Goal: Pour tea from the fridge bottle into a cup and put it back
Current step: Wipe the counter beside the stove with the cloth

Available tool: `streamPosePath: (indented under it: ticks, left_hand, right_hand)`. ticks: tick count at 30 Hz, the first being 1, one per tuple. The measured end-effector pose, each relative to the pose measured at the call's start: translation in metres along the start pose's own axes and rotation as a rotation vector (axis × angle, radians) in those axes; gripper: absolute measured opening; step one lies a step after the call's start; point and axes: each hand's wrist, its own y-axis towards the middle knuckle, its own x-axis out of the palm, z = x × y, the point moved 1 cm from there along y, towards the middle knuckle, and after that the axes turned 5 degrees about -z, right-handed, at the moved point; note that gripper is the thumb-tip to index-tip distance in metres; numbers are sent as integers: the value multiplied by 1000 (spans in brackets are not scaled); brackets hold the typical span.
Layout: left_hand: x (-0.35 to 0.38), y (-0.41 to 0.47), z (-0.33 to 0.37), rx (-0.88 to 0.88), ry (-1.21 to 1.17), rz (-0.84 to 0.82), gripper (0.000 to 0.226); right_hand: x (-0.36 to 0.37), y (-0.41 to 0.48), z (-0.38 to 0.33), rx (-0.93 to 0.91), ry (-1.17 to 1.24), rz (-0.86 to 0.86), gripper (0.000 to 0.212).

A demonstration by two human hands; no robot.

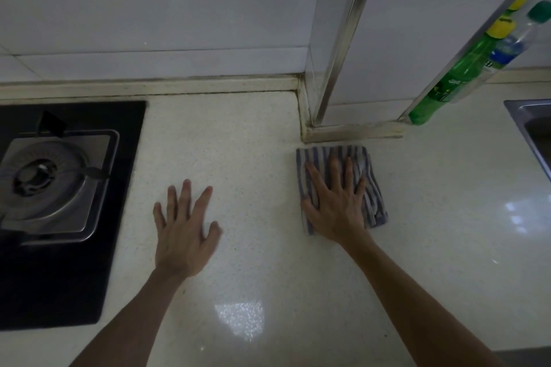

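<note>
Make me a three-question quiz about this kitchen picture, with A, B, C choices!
1. Where is the cloth?
A. On the stove
B. Under the right hand
C. In the sink

2. What colour is the leftmost bottle?
A. Green
B. Red
C. Black

3. How is the left hand?
A. Gripping a cup
B. A tight fist
C. Open, fingers spread

Answers:
1. B, because the right hand lies flat on top of the striped cloth.
2. A, because the bottle's body is bright green.
3. C, because its fingers are straight and apart and hold nothing.
</note>
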Motion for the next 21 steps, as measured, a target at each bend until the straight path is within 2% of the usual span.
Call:
streamPosePath:
  ticks: [5,9,13,19,21]
  left_hand:
    - [1,-1,0,-3,15,8,75]
    - [0,0,0,-9,1,1,75]
    - [-1,0,1,-16,7,0,76]
    - [-1,-1,1,-13,6,-2,77]
    - [-1,-1,1,-16,-8,-1,77]
  right_hand:
    - [21,-38,-29,-28,5,12,79]
    - [5,9,-34,-97,-30,-41,78]
    - [-2,36,-47,-42,-9,-7,78]
    - [25,-40,-73,-199,32,-27,81]
    - [30,-40,-78,-226,0,-43,80]
